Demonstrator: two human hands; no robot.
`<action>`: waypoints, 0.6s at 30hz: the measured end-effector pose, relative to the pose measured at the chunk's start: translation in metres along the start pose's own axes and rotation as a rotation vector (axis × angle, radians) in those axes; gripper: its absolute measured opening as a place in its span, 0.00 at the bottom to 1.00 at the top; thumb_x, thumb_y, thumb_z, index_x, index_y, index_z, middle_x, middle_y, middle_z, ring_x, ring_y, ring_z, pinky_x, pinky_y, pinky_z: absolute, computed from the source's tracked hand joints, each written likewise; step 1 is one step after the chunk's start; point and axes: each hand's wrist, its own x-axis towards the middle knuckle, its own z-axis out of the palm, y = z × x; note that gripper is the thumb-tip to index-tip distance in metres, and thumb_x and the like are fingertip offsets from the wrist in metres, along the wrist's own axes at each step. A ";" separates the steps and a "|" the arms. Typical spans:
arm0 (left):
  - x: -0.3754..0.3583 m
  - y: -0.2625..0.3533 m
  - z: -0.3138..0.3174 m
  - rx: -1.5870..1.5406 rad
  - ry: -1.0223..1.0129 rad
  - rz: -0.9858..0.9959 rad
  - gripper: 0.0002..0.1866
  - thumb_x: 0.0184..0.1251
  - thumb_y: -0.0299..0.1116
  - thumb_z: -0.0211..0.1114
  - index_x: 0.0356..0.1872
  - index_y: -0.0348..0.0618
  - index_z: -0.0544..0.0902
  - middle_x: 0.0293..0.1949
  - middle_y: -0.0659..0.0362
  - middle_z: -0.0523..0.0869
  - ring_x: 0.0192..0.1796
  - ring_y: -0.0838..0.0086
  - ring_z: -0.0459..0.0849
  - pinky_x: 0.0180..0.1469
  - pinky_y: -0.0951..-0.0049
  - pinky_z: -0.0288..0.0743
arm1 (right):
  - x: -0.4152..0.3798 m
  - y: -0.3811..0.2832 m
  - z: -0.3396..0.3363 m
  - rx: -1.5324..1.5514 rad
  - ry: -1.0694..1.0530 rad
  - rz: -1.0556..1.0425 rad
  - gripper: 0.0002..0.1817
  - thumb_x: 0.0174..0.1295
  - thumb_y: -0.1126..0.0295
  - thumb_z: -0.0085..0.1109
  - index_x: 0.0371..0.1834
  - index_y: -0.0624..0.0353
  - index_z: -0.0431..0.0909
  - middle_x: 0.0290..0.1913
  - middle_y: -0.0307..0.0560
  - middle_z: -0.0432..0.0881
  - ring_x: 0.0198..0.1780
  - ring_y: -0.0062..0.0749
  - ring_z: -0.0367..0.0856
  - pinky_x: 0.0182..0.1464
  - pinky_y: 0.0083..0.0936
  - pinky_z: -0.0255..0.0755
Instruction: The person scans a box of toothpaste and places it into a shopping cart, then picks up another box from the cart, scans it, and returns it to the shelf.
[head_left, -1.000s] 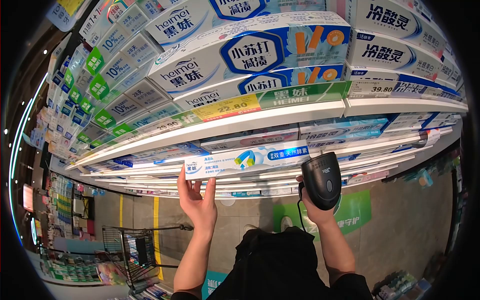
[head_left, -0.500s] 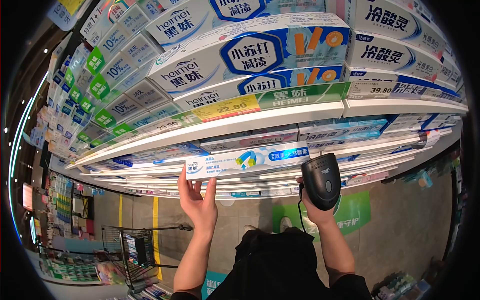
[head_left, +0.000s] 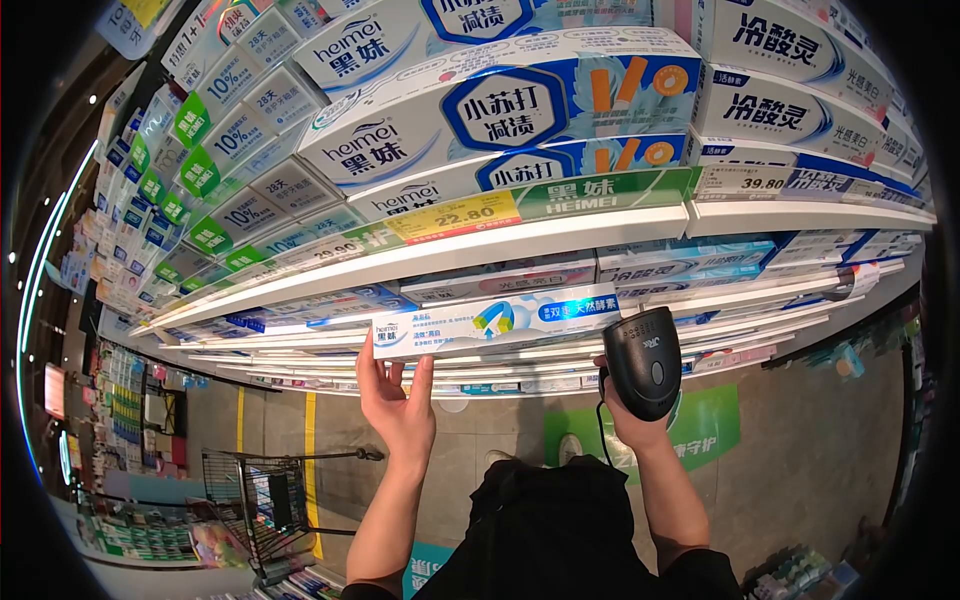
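Note:
A long white and blue toothpaste box [head_left: 470, 328] lies level in front of the shelf edge. My left hand [head_left: 396, 400] grips its left end from below, with the thumb and fingers pressed against it. My right hand [head_left: 632, 415] is wrapped round a black handheld scanner [head_left: 648, 362], which covers most of that hand. The scanner's upper left edge meets or overlaps the right end of the box; whether the two touch I cannot tell. A thin black cord [head_left: 601, 430] hangs from the scanner.
Stacked toothpaste boxes [head_left: 510, 110] fill the shelf above a white shelf edge [head_left: 440, 250] with price labels [head_left: 460, 215]. Lower shelves hold more boxes. A black shopping cart [head_left: 262, 500] stands on the floor at lower left, near a yellow line.

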 end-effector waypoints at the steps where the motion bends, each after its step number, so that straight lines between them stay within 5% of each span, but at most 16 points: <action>1: 0.000 0.000 0.000 0.000 0.000 -0.001 0.32 0.56 0.14 0.64 0.63 0.33 0.63 0.56 0.54 0.69 0.58 0.71 0.72 0.59 0.72 0.70 | 0.000 0.000 0.000 0.006 -0.002 0.005 0.20 0.54 0.84 0.51 0.52 0.66 0.72 0.43 0.49 0.80 0.45 0.32 0.80 0.46 0.27 0.73; 18: 0.019 0.006 0.005 0.048 0.001 -0.003 0.30 0.59 0.18 0.63 0.64 0.32 0.64 0.56 0.52 0.74 0.56 0.71 0.74 0.59 0.71 0.68 | 0.029 -0.015 -0.008 -0.147 -0.011 -0.136 0.14 0.48 0.82 0.62 0.40 0.62 0.79 0.37 0.44 0.82 0.37 0.27 0.81 0.40 0.24 0.74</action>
